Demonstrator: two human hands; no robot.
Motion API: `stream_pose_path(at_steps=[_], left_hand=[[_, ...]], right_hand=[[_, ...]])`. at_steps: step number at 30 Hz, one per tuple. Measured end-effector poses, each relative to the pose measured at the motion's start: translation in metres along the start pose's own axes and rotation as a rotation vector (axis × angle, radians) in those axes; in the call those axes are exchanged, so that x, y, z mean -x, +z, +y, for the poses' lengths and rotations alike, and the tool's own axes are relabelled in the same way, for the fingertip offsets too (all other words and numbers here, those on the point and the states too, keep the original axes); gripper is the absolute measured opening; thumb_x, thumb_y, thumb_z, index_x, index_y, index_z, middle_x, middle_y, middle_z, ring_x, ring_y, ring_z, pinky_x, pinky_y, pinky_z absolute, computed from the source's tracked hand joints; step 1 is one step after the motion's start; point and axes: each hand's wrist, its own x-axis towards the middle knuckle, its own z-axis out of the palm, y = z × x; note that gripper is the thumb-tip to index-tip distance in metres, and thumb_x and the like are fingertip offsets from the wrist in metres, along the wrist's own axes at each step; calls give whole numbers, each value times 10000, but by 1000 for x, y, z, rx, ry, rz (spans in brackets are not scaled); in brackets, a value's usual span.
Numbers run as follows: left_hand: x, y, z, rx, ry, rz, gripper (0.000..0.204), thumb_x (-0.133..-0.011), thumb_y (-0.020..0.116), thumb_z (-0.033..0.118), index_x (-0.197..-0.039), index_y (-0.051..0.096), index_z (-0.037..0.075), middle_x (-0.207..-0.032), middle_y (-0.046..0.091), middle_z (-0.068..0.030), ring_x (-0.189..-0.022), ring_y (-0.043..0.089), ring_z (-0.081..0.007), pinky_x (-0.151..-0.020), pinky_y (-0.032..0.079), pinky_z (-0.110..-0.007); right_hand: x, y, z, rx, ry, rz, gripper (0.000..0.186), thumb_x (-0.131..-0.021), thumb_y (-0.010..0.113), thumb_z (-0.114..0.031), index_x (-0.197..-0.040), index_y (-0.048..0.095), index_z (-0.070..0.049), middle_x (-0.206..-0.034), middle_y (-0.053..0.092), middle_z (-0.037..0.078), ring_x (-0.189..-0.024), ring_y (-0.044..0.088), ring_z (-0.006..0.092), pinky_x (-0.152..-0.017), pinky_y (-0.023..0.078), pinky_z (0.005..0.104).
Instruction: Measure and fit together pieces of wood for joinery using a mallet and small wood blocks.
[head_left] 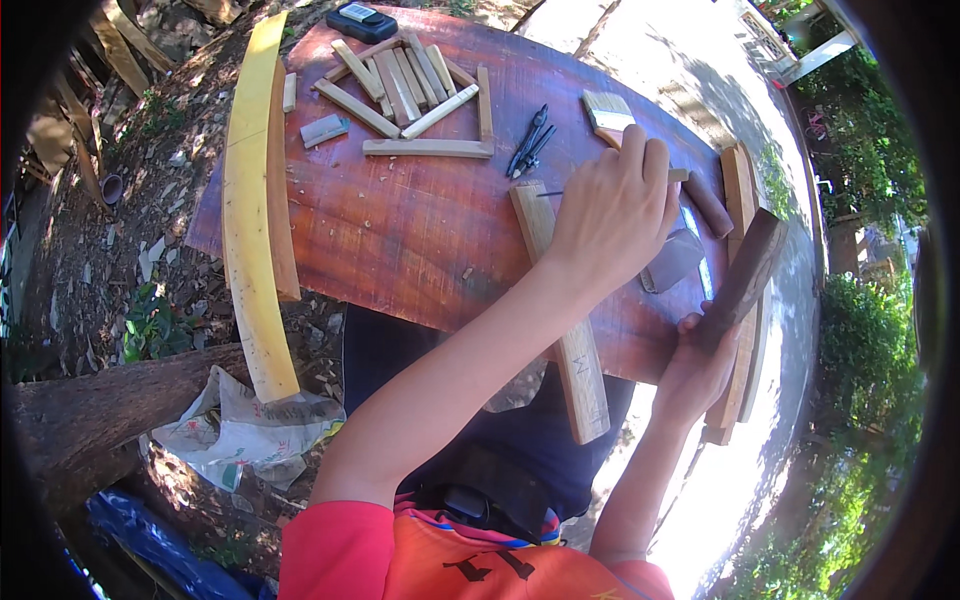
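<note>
My left hand (620, 205) reaches across over the table's right half, fingers closed around a thin tool. Its dark narrow shank (551, 193) sticks out to the left, and a pale wooden end (679, 175) shows on the right; the grip hides the rest. In my right hand (697, 372), near the right edge, is a dark brown wooden block (742, 280), held tilted up. Below my left hand lies a light wooden bar (580, 375), reaching past the table's near edge. A grey block (675, 262) lies between the hands, beside a shiny metal strip (703, 268).
On the reddish table (400, 245) are wooden sticks (430, 148), a black compass (531, 145), a flat brush (607, 112), a brown cylinder (709, 205), a small grey piece (324, 130) and a black device (362, 20). Long planks (262, 200) flank its left; others (738, 200) flank its right.
</note>
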Motion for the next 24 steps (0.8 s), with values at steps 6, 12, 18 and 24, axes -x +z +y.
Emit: stream_pose_path(at_steps=[6,12,18,24], left_hand=[[3,1,2,6,-4,-38,253,-946,674,121,-1089,547,-45,-1071,570,-196,-826,720,-342,-601,602,-419],[4,6,-6,-43,118,43,278,-920,700,103,-1155,589,7,-1071,575,-148,-929,647,-313,-768,538,-449],[2,8,-8,-39,25,88,276,-933,688,99,-1173,588,7,-1054,566,-149,-942,587,-328,-839,452,-468],[3,5,-9,-51,-46,107,262,-953,660,95,-1176,578,-14,-1070,564,-169,-952,581,-330,-840,445,-467]], right_hand=[[2,4,-5,-117,30,1,466,-1155,508,-395,-1363,544,21,-1223,611,149,-947,553,203,-902,449,359],[2,-1,2,-66,25,-27,457,-1159,497,-392,-1375,544,8,-1220,608,144,-944,554,197,-898,445,361],[-3,-11,6,23,32,-34,494,-1157,498,-418,-1380,541,21,-1224,612,137,-940,543,194,-907,431,357],[-3,-11,5,140,2,-27,510,-1157,497,-428,-1379,538,30,-1218,613,131,-941,535,193,-918,418,359]])
